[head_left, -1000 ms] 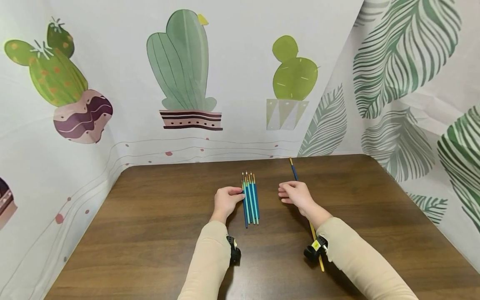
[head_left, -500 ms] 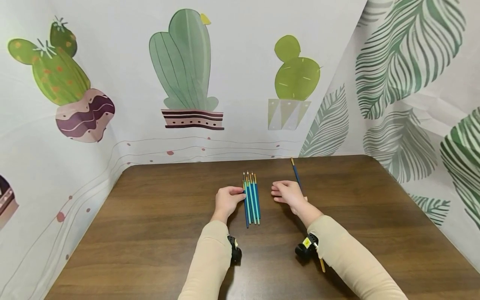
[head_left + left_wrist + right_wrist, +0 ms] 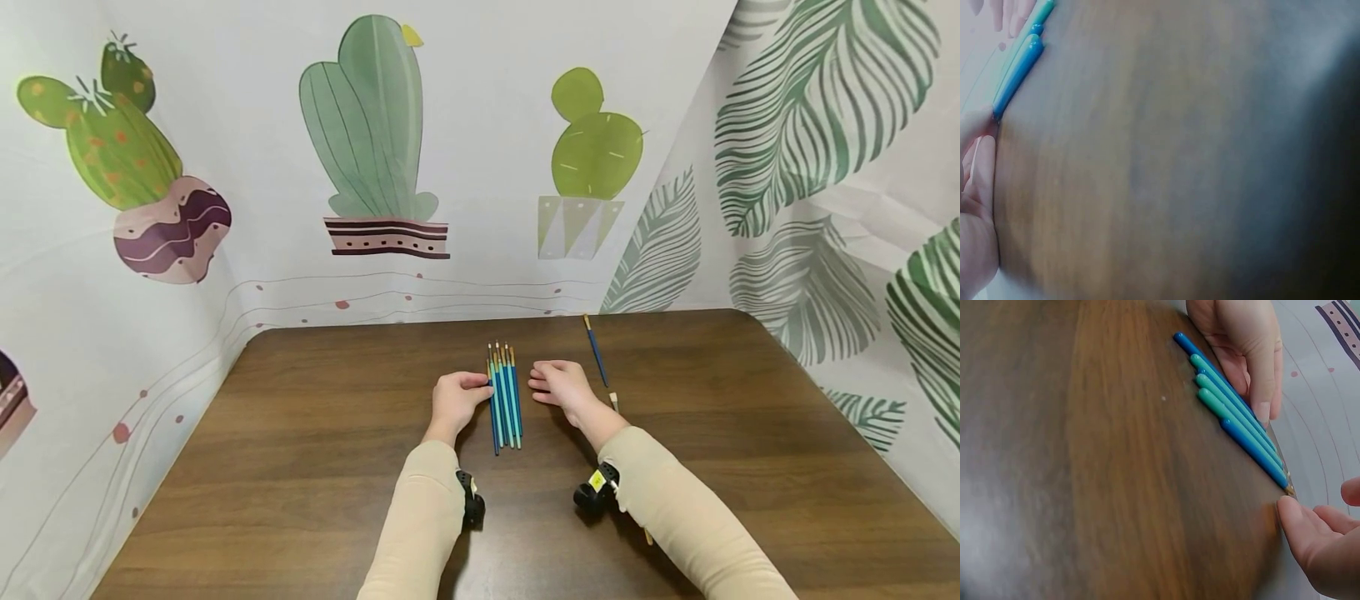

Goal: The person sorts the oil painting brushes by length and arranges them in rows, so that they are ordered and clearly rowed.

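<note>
Several paintbrushes with blue and teal handles (image 3: 505,404) lie side by side on the brown table, bristles pointing away. My left hand (image 3: 453,404) rests at the left edge of this row, thumb and fingertips against the outermost blue brush. In the right wrist view the left thumb lies along that side. My right hand (image 3: 564,390) is held a short way right of the row, fingers loosely bent, holding nothing; its fingertips sit just off the nearest blue handle (image 3: 1254,452) in the right wrist view. The left wrist view catches rounded blue and teal handle ends (image 3: 1019,75).
Right of the right hand lies another blue paintbrush (image 3: 596,354), near the table's back edge. A pale-bristled brush (image 3: 613,400) lies partly hidden under the right forearm. Behind the wooden table (image 3: 315,467) hangs a cloth (image 3: 480,167) printed with cacti and leaves.
My right hand has moved left toward the row of brushes, uncovering more of the blue brush and the pale bristles behind it. The left hand stays at the row.
</note>
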Tool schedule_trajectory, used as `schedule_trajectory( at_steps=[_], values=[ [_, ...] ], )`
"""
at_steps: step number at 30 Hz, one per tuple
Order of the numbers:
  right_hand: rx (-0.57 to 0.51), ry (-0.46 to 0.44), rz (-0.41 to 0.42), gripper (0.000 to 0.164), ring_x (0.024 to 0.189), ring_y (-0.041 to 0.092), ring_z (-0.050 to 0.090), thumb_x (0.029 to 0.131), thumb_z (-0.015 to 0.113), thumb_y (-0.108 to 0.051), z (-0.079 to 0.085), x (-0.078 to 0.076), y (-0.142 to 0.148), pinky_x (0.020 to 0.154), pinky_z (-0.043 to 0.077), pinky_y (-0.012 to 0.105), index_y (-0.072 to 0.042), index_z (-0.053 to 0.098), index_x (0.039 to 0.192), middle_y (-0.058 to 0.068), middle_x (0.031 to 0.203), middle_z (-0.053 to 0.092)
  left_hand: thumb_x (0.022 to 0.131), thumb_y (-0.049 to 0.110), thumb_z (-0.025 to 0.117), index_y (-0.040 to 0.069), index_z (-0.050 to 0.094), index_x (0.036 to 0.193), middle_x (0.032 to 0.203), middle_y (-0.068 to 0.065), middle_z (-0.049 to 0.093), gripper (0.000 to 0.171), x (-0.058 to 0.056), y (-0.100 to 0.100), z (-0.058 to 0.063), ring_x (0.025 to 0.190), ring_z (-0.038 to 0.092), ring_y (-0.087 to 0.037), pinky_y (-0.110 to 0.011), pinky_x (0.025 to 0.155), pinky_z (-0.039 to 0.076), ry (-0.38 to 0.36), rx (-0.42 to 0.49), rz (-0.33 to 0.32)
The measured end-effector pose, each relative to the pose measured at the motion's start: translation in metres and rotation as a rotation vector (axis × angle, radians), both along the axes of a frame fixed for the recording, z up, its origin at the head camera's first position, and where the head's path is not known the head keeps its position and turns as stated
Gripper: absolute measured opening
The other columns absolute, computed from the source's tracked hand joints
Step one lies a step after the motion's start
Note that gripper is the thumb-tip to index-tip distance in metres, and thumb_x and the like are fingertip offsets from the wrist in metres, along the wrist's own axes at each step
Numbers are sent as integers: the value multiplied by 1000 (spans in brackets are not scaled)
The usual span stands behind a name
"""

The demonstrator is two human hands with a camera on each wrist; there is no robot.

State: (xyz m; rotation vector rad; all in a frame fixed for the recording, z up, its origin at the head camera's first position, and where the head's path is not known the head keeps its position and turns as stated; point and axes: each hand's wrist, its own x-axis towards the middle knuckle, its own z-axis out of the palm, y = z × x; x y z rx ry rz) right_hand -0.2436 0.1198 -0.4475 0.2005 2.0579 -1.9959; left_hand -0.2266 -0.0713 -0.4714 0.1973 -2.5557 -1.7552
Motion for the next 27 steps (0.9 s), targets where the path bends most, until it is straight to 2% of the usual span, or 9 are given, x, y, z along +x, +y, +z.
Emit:
schedule_trajectory(
  at_steps=[6,15,27],
  values=[
    [-34,-24,-7,46,119,36,55,98,44,-15,-1,-3,-7,84,55,34,12,39,135,30,135,48,81,15,75,7,74,99,99,-8,73,20,0,1,1,96,67,-21,-36,86,53,-8,14,-1],
    [-29,-54,4,45,116,32,58,98,45,-18,0,-5,-15,86,54,34,8,43,135,26,135,50,80,14,75,7,74,97,96,-8,74,19,-1,2,-1,95,67,-20,-35,85,52,12,-5,0],
    [-23,-39,-21,37,89,14,63,99,46,-13,-3,-9,-19,78,56,29,9,50,129,27,127,56,80,15,75,7,74,97,96,-8,74,19,-1,0,-1,94,66,-19,-37,86,52,1,14,1]
  ],
)
